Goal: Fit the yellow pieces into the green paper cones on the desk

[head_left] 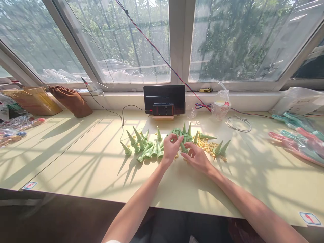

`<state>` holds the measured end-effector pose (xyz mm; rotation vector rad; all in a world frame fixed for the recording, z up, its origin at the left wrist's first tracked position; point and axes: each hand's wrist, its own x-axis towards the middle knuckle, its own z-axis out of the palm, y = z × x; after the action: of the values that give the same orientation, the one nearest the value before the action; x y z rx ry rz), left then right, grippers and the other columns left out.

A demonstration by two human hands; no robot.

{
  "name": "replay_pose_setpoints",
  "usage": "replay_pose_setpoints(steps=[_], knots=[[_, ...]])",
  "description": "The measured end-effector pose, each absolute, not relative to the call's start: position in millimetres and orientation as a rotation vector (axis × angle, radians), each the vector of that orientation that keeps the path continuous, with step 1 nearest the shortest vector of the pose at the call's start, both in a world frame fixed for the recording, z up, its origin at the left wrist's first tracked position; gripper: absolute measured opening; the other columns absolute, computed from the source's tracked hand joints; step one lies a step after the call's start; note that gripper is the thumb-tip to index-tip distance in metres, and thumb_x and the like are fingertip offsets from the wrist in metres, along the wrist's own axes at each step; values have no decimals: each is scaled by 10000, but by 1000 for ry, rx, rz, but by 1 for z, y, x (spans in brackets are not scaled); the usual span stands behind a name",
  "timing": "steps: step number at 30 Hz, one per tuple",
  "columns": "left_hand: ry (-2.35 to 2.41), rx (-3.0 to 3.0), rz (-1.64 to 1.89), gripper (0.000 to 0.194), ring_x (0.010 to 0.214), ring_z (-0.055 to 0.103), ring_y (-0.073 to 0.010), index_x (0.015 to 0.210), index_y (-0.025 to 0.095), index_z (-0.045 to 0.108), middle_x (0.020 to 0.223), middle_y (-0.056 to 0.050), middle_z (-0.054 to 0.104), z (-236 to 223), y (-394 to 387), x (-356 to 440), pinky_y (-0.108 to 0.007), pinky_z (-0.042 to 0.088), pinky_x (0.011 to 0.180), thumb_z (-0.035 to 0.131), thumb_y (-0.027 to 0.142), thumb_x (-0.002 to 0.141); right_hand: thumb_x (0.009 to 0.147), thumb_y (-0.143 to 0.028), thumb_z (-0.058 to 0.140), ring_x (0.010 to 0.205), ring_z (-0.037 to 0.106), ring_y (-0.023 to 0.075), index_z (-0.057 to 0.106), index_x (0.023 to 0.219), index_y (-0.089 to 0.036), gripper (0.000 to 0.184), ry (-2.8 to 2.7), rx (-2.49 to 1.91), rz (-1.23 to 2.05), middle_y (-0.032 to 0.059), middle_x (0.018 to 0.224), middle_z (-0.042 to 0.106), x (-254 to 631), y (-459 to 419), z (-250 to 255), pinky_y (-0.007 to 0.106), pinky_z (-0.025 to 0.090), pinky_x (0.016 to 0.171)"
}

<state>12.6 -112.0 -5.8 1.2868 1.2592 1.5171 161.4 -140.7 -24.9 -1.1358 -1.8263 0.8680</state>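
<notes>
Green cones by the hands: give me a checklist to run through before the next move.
1. Both hands in view: ok, left hand and right hand are over the table.
2. Left grip on a piece confirmed: cannot tell, the fingers hide it.
3. All green cones upright: not ok, several lie tipped over.
4. Yellow pieces in one pile: not ok, a few lie apart near the hands.
5. Coiled grey cable away from both hands: ok, it lies beyond the right one.
</notes>
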Motion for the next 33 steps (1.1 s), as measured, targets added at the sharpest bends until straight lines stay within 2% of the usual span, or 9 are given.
replay_pose_setpoints(steps=[6,10,17,23,27,30,33], knots=[[1157,1283,1353,441,408,327,-58,637,194,455,496,73,366,-8,-115,10,-214,226,408,691,541,776,894,-391,575,642,654,162,589,1129,-191,309,-1796,-1140,830,110,1042,708,160,-139,-31,309,531,603],[1130,1350,1251,453,398,289,-58,658,203,417,468,84,303,-10,-120,11,-209,199,403,656,558,805,920,-402,548,707,689,190,579,1149,-186,316,-1756,-1134,875,124,1061,703,163,-139,-32,316,539,626],[1100,1381,1113,363,409,337,-72,762,203,506,463,76,370,-8,-120,10,-203,236,392,668,525,802,943,-433,516,680,684,180,556,1159,-188,329,-1700,-1103,935,123,1065,696,164,-138,-33,276,503,546],[1086,1397,1183,373,421,409,-69,718,190,497,519,55,433,-6,-121,11,-202,284,404,678,506,800,924,-483,540,615,658,160,557,1144,-196,363,-1654,-1139,956,116,1057,689,162,-140,-30,264,487,507],[1080,1417,1219,388,426,454,-67,711,187,495,598,24,541,-4,-120,9,-208,327,406,670,520,807,915,-525,534,495,572,122,563,1087,-194,375,-1640,-1150,952,95,977,699,162,-141,-25,246,419,423],[1065,1371,1269,385,377,427,-43,783,187,519,752,-13,661,-1,-117,4,-216,324,377,657,545,811,920,-535,514,484,551,123,571,1032,-191,366,-1625,-1174,908,81,913,700,164,-140,-21,247,401,421],[1093,1284,1336,400,314,357,-26,826,198,498,773,-9,693,3,-114,0,-216,265,332,650,568,808,926,-521,503,502,566,136,584,973,-189,345,-1633,-1207,840,55,827,688,166,-138,-21,256,412,464]])
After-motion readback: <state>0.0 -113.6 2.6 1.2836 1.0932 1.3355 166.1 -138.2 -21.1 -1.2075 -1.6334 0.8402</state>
